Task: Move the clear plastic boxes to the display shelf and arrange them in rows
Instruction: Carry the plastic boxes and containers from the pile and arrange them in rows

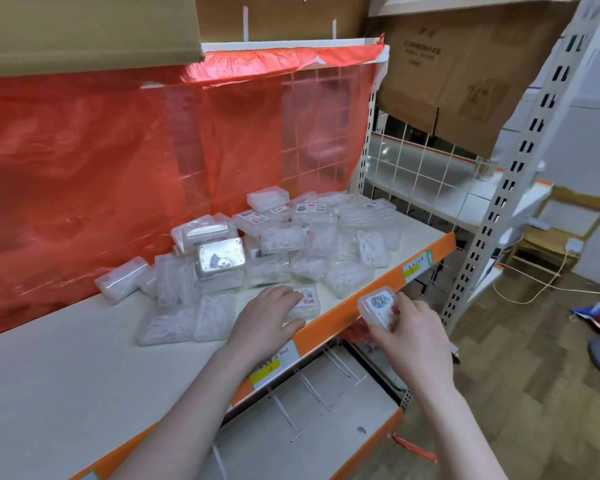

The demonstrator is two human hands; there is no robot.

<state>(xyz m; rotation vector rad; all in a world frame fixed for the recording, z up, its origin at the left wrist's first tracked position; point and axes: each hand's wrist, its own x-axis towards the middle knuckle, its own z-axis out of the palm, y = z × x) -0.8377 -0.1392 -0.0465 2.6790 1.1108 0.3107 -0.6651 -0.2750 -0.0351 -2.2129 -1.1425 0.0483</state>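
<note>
While right hand (407, 329) pinches labelled clear box (378, 307), translucent, rounded corners

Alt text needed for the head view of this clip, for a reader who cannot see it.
A person's left hand rests on a clear plastic box at the front of a white display shelf, while the right hand holds another labelled box just off the shelf's orange edge. Behind lies an unsorted pile of boxes against a red plastic sheet.
</note>
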